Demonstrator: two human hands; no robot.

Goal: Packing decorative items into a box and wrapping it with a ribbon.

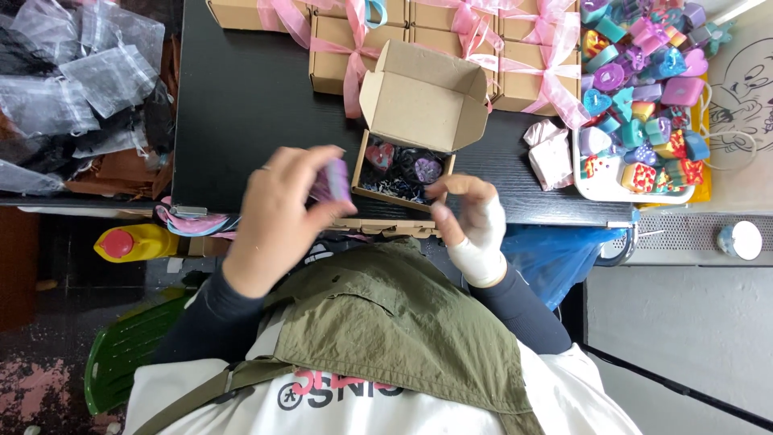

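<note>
1. A small purple soap-like piece (332,180) is gripped in the left hand (282,213), fingers curled round it; piece is blurred, shape can't be told exactly. It's held above the table's near edge, just left of the open box.
2. The right hand (471,217), wrapped w/ white bandage at palm and wrist, is held half-curled at the box's near right corner; nothing is seen in it. Whether the box is touched can't be told.
3. The open cardboard box (419,105) is set on the black table (241,105) w/ lid flipped up toward the far side. Inside, dark shredded filler is seen, plus a reddish heart piece (379,155) and a purple piece (427,168).
4. Behind it, closed cardboard boxes tied w/ pink ribbon (354,56) are lined in a row.
5. To the right, a white tray (596,185) is heaped w/ colourful small shaped pieces; two pinkish wrapped pieces (550,153) lie just beside it.
6. Far left, clear organza-type bags (88,72) are piled off the table.
</note>
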